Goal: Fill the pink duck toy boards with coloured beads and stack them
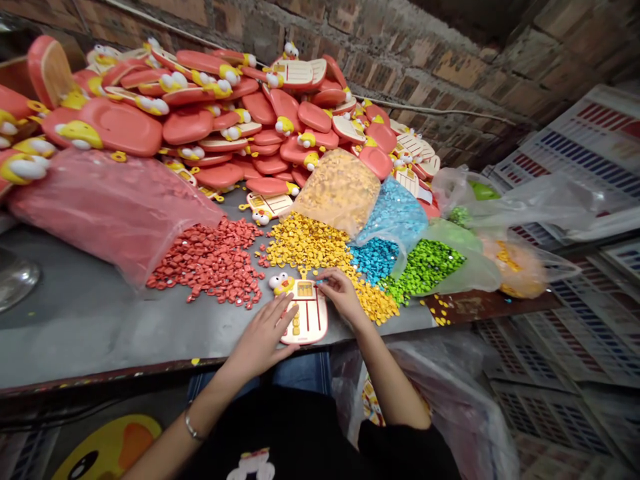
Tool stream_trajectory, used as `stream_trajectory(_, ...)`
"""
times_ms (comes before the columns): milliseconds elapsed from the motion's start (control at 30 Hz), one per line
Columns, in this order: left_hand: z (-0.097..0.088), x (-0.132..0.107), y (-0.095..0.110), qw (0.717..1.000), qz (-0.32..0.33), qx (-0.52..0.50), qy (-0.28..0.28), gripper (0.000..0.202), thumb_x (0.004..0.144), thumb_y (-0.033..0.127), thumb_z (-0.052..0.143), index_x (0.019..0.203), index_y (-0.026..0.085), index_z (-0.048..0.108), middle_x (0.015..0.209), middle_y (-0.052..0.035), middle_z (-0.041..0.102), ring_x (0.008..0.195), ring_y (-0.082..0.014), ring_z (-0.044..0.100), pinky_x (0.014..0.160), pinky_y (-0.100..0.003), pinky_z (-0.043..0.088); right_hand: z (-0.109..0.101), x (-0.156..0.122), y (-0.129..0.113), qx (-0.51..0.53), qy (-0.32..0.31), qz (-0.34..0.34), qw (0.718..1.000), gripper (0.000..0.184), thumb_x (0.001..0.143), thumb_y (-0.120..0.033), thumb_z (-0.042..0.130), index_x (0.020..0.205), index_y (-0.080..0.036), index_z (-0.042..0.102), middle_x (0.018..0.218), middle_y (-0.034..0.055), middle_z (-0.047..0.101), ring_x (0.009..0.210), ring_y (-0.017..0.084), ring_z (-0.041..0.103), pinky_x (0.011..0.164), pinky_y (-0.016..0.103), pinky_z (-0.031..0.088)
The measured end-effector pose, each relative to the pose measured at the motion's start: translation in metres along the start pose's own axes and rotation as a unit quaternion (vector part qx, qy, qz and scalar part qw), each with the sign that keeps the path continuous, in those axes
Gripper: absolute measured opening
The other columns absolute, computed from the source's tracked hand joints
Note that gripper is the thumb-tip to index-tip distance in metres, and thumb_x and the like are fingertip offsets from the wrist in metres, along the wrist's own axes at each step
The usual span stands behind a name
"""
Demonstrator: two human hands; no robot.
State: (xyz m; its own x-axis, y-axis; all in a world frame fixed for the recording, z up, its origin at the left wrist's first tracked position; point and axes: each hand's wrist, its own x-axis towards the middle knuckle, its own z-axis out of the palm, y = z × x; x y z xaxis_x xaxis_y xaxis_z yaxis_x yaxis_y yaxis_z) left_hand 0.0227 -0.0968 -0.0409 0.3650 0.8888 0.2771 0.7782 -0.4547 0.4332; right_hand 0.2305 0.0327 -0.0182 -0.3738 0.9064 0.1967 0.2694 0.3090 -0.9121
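Observation:
A cream-and-red toy board (313,319) with a yellow duck head and big white eyes lies on the table's front part. Several yellow pieces sit in its left slot; the other slots show red lines. My left hand (263,337) rests on the board's left side, fingers stretched out and covering part of it. At the board's upper right corner, my right hand (343,293) is closed in a pinch on a small blue piece (319,283). Just beyond the board lie loose yellow pieces (305,243), red pieces (215,263), blue pieces (375,259) and green pieces (425,267).
Behind the loose pieces stand a red-filled bag (110,207), a yellow-filled bag (343,190) and a blue-filled bag (397,207). A tall heap of similar toy boards (265,107) leans toward the brick wall (425,60). Stacked plastic crates (590,147) stand at the right.

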Motion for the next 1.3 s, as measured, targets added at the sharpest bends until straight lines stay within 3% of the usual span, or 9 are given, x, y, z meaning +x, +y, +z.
stream_trajectory(133, 0.001, 0.0, -0.001, 1.0, -0.002, 0.0, 0.0, 0.069, 0.085, 0.037, 0.063, 0.145, 0.017, 0.035, 0.156, -0.0141, 0.028, 0.142, -0.0314, 0.027, 0.11, -0.048, 0.035, 0.001, -0.001, 0.005, -0.064, -0.035, -0.003, 0.997, 0.011, 0.086, -0.03, 0.064, 0.091, -0.022, 0.07, 0.086, 0.0039, 0.067, 0.081, 0.018, 0.061, 0.072, 0.03, 0.047)
stream_trajectory(367, 0.001, 0.0, -0.002, 1.0, -0.005, 0.008, -0.017, 0.072, 0.085, 0.039, 0.064, 0.147, 0.017, 0.034, 0.155, -0.0141, 0.028, 0.142, -0.0319, 0.027, 0.111, -0.048, 0.034, 0.002, -0.005, 0.004, -0.134, -0.02, -0.072, 0.988, 0.011, 0.088, -0.025, 0.06, 0.08, -0.021, 0.066, 0.09, 0.0051, 0.057, 0.088, 0.02, 0.058, 0.08, 0.034, 0.048)
stream_trajectory(533, 0.002, 0.0, -0.002, 1.0, -0.002, 0.016, -0.019, 0.071, 0.084, 0.04, 0.065, 0.145, 0.016, 0.036, 0.154, -0.0148, 0.03, 0.141, -0.0327, 0.028, 0.11, -0.049, 0.034, -0.004, -0.016, -0.002, -0.14, -0.08, -0.076, 0.984, 0.011, 0.088, -0.025, 0.061, 0.08, -0.02, 0.065, 0.088, 0.005, 0.056, 0.086, 0.02, 0.057, 0.076, 0.033, 0.047)
stream_trajectory(700, 0.004, -0.001, -0.002, 1.0, -0.002, 0.014, -0.012, 0.069, 0.085, 0.039, 0.064, 0.144, 0.016, 0.037, 0.154, -0.015, 0.03, 0.142, -0.0324, 0.027, 0.111, -0.048, 0.034, 0.007, -0.019, -0.006, -0.127, -0.101, -0.082, 0.983, 0.011, 0.088, -0.026, 0.063, 0.08, -0.02, 0.066, 0.089, 0.006, 0.057, 0.087, 0.021, 0.057, 0.077, 0.035, 0.048)
stream_trajectory(800, 0.005, -0.001, -0.002, 1.0, -0.007, 0.016, -0.012, 0.071, 0.085, 0.04, 0.063, 0.146, 0.017, 0.036, 0.154, -0.015, 0.03, 0.142, -0.0326, 0.027, 0.11, -0.049, 0.034, 0.008, -0.019, -0.012, -0.106, -0.161, -0.087, 0.977, 0.014, 0.085, -0.029, 0.068, 0.076, -0.019, 0.066, 0.086, 0.0047, 0.057, 0.085, 0.02, 0.057, 0.077, 0.034, 0.048)
stream_trajectory(900, 0.003, -0.001, -0.001, 1.0, -0.003, 0.016, -0.015, 0.07, 0.085, 0.04, 0.063, 0.145, 0.016, 0.036, 0.154, -0.0152, 0.03, 0.142, -0.0325, 0.027, 0.111, -0.049, 0.033, -0.005, -0.023, -0.019, -0.061, -0.225, -0.065, 0.97, 0.011, 0.087, -0.032, 0.066, 0.086, -0.021, 0.069, 0.093, 0.0046, 0.06, 0.091, 0.019, 0.059, 0.083, 0.034, 0.048)
stream_trajectory(1000, 0.002, -0.001, -0.001, 1.0, -0.005, 0.012, -0.012, 0.069, 0.085, 0.039, 0.063, 0.145, 0.016, 0.037, 0.154, -0.0149, 0.031, 0.142, -0.0322, 0.027, 0.111, -0.049, 0.033, -0.019, -0.025, -0.019, -0.047, -0.139, -0.053, 0.988, 0.017, 0.095, -0.027, 0.052, 0.095, -0.023, 0.069, 0.098, 0.0058, 0.061, 0.097, 0.02, 0.059, 0.088, 0.037, 0.047)
stream_trajectory(1100, 0.001, 0.0, -0.001, 1.0, -0.008, 0.006, -0.011, 0.068, 0.085, 0.038, 0.063, 0.144, 0.016, 0.038, 0.154, -0.0144, 0.031, 0.142, -0.0321, 0.027, 0.111, -0.049, 0.034, -0.022, -0.024, -0.014, -0.069, -0.048, -0.051, 0.995, 0.018, 0.094, -0.025, 0.052, 0.095, -0.024, 0.07, 0.104, 0.0078, 0.056, 0.102, 0.021, 0.056, 0.086, 0.037, 0.048)
stream_trajectory(1300, 0.001, 0.0, -0.002, 1.0, -0.008, 0.004, -0.014, 0.071, 0.084, 0.038, 0.064, 0.146, 0.017, 0.035, 0.153, -0.0155, 0.032, 0.141, -0.0331, 0.028, 0.109, -0.05, 0.036, -0.002, -0.011, -0.005, -0.133, -0.061, -0.074, 0.986, 0.024, 0.091, -0.02, 0.055, 0.111, -0.024, 0.066, 0.094, 0.0057, 0.058, 0.089, 0.02, 0.057, 0.08, 0.035, 0.049)
